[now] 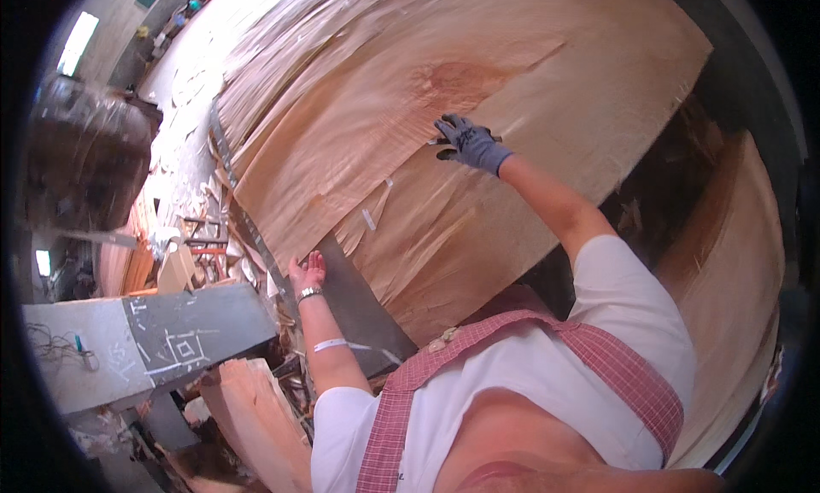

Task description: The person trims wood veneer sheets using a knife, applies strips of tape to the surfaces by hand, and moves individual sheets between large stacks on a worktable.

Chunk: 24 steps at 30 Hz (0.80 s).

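Thin tan wood veneer sheets (pixel 581 126) lie layered on a dark work surface (pixel 354 301) before me. My left hand (pixel 307 273), bare with a metal watch at the wrist, is at the near left corner of an upper veneer sheet (pixel 316 198). Its fingers are apart, and whether they touch the edge is hard to tell. My right hand (pixel 468 143), in a grey-blue glove with dark fingertips, is spread over the middle of the veneer, near the upper sheet's edge. Small white tape strips (pixel 369 219) show on the sheets below.
At left stands a grey metal bench (pixel 201 326) with chalk marks and tangled wire. Beyond it is a plastic-wrapped bundle (pixel 90 156). Stacked veneer (pixel 256 425) sits at lower left; a bowed veneer pile (pixel 735 297) stands at right. Scraps litter the floor on the left.
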Motion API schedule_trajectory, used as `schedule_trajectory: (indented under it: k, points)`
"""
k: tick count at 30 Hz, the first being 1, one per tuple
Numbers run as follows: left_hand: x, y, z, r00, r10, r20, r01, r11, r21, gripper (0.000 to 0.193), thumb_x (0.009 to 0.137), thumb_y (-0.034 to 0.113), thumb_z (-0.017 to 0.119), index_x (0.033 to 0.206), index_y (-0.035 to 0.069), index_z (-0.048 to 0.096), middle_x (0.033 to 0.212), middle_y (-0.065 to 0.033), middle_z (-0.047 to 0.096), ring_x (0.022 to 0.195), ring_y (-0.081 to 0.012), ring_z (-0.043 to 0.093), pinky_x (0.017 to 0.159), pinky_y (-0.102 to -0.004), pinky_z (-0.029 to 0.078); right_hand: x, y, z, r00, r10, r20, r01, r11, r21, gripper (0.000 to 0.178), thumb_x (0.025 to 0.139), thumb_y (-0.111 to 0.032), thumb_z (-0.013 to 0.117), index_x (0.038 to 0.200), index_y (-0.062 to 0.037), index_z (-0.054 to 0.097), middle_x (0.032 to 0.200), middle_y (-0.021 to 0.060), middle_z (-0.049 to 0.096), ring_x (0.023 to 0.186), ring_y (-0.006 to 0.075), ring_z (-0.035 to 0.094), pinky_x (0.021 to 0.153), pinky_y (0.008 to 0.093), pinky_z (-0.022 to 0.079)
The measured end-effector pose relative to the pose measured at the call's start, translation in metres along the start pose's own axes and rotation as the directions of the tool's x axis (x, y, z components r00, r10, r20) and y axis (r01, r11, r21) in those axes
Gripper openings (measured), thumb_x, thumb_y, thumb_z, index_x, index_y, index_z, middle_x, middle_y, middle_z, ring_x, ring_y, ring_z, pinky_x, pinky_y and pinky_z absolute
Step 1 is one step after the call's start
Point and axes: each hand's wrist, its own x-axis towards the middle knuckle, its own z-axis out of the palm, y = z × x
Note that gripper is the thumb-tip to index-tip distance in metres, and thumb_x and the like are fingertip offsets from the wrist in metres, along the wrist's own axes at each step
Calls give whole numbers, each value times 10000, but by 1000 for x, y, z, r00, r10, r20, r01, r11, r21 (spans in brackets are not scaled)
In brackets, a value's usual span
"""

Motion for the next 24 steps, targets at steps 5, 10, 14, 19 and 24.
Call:
schedule_trajectory:
  k: [5, 10, 14, 19, 24]
  points:
    - [20, -4, 8, 995, 16, -103, -23, 997, -73, 453, 875, 390, 649, 1096, 41, 461, 803, -136, 663, 661, -272, 664, 582, -375, 582, 50, 28, 12, 924, -59, 378, 91, 994, -68, 636, 765, -514, 710, 1255, -144, 543, 1284, 189, 488, 1147, 376, 524, 902, 503, 476]
    - [23, -6, 37, 986, 166, -37, -157, 973, 169, 321, 870, 407, 682, 772, 109, 615, 669, -33, 632, 553, -161, 611, 432, -256, 527, 65, 49, 8, 920, -120, 372, 160, 984, -80, 616, 735, -503, 736, 1217, -162, 561, 1220, 158, 509, 1119, 370, 529, 873, 512, 483]
    - [25, 25, 60, 945, 311, 99, -322, 936, 141, 183, 894, 306, 672, 902, 129, 627, 804, -30, 670, 640, -167, 648, 515, -279, 566, 65, 71, -15, 955, -178, 239, 205, 974, -95, 512, 759, -420, 732, 1170, -158, 578, 1203, 149, 516, 1115, 355, 518, 883, 490, 481]
    - [5, 51, 74, 895, 383, 230, -393, 920, -3, 119, 915, 249, 634, 939, 132, 643, 888, -47, 698, 754, -185, 678, 659, -326, 584, 74, 135, -35, 979, -161, 123, 181, 967, -179, 457, 771, -338, 713, 1176, -178, 574, 1182, 112, 546, 1098, 335, 525, 829, 450, 505]
    - [3, 27, 39, 934, 356, 23, -357, 933, 50, 164, 922, 219, 593, 995, 76, 630, 940, -89, 703, 766, -229, 698, 641, -362, 616, 75, 155, -39, 976, -185, 112, 212, 924, -317, 254, 830, -203, 627, 1080, -192, 580, 1057, 48, 563, 1020, 271, 540, 731, 422, 506]
